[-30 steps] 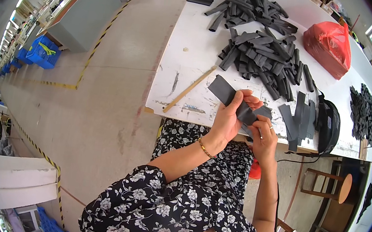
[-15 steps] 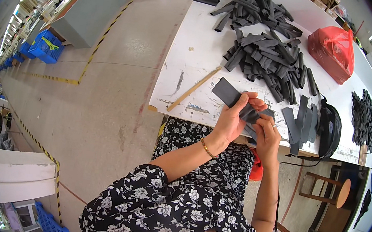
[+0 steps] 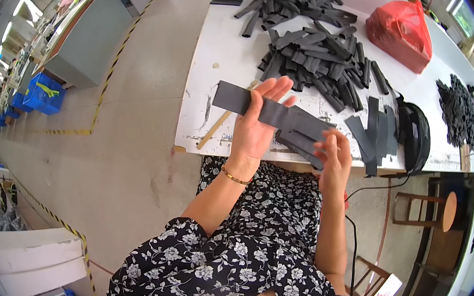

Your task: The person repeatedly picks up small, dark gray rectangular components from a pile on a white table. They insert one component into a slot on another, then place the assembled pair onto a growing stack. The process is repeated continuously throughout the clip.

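Lying across the flat, open left hand (image 3: 258, 128), a black strip (image 3: 273, 112) runs toward three o'clock, where the right hand (image 3: 335, 159) pinches it.

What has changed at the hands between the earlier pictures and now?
The left hand has opened flat, palm up, and the long dark strip now lies across it instead of being gripped. The right hand still pinches the darker pieces at the strip's right end. The pile of black tubes, the wooden stick and the red bag stayed on the table.
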{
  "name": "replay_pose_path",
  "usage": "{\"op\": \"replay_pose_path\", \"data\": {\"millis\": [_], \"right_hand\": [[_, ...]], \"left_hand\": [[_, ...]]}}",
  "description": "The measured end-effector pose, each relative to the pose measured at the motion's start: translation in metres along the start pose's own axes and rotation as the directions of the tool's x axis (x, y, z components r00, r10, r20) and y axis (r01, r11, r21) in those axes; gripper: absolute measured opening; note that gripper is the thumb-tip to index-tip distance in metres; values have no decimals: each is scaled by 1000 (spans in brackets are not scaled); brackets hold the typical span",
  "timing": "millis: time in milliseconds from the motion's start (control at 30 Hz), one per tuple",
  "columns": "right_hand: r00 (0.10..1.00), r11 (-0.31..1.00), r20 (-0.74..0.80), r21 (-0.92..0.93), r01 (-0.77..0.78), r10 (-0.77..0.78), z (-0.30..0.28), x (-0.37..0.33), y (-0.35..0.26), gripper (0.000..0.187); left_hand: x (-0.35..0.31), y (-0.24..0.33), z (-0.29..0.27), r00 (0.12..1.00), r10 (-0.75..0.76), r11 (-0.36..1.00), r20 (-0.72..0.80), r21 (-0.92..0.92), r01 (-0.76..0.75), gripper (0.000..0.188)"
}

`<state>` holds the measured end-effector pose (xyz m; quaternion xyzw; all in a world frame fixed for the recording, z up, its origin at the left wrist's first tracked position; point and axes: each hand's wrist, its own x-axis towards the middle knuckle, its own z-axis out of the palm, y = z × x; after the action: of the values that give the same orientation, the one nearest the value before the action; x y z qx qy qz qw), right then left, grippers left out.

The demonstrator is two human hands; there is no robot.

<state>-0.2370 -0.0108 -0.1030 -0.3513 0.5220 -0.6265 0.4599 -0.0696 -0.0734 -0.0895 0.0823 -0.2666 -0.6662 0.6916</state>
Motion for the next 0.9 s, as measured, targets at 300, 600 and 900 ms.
{"op": "replay_pose_path", "data": {"millis": [300,600,900], "right_hand": [[626,499,301,-402,767,-719,18,-5,-16,18],[931,847,139,-388,364,-336,-21,-5,28,6],[987,725,15,-677,130,-162,-83,56,47,18]], "left_hand": [[-15,5,-50,992,-59,991,-113,111,71,21],[-27,-15,-57,967,-155,937,-202,281,209,16],[63,-64,-40,991,-22,708,-129,698,107,19]]}}
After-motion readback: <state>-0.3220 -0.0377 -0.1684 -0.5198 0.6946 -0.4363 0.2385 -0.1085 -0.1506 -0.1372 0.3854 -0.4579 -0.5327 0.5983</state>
